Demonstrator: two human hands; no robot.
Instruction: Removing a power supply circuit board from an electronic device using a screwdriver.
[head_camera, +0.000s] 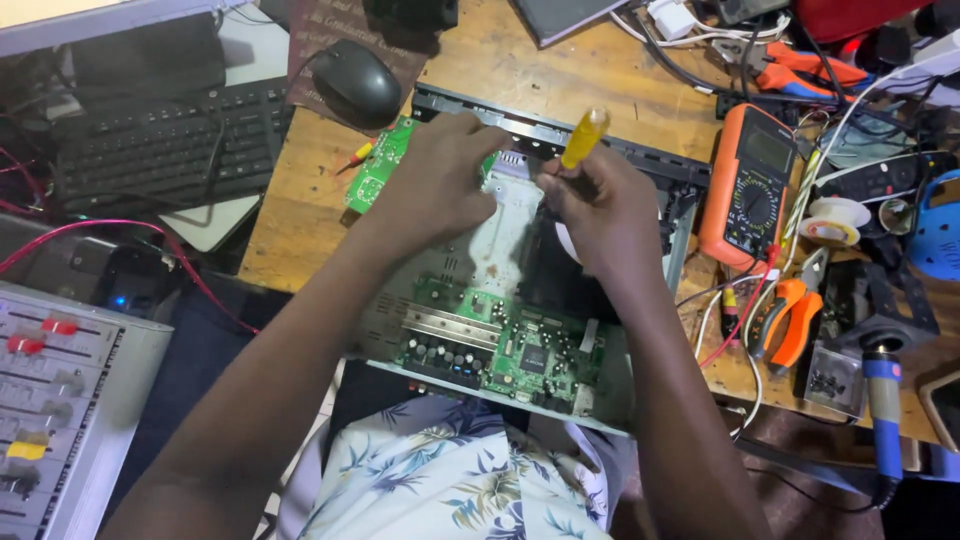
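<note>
An opened metal player chassis (640, 160) lies on the wooden bench with a green circuit board (520, 355) in its near half. My right hand (605, 215) grips a screwdriver with a yellow handle (586, 136), held upright over the middle of the chassis. My left hand (435, 180) presses down on the far left part of the chassis, beside a small green board (375, 165) at its left edge. The screwdriver tip is hidden by my hands.
An orange multimeter (748, 185) stands right of the chassis, with orange-handled pliers (790, 320), a solder reel (835, 215) and a blue soldering iron (882, 410) beyond. A black mouse (355, 80) and keyboard (165, 140) lie at the far left. A grey mixer panel (55, 400) sits at the near left.
</note>
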